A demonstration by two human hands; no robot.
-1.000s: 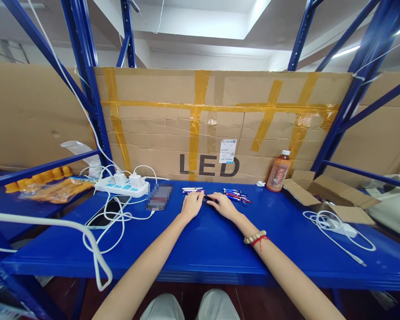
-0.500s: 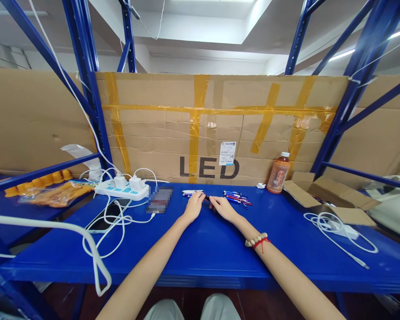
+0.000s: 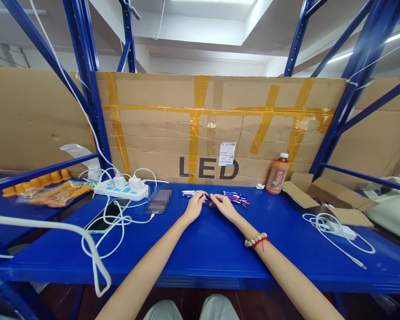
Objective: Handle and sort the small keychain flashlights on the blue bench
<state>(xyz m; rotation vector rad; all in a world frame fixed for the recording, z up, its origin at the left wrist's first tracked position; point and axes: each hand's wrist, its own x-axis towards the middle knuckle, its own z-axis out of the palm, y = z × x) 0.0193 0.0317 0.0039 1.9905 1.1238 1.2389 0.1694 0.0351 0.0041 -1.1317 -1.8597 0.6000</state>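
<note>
Blue tabletop beneath, the left hand and right hand both pinch a dark piece. Little has just shifted — the handling seems mid-step.

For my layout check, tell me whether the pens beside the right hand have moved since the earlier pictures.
No, not visibly either way: the blue and red pens beside the right hand keep their place relative to the D on the cardboard.

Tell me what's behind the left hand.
Several pens lying on the blue table, just beyond the left hand. The hand covers part of them and whatever is under its palm; can't see that.
</note>
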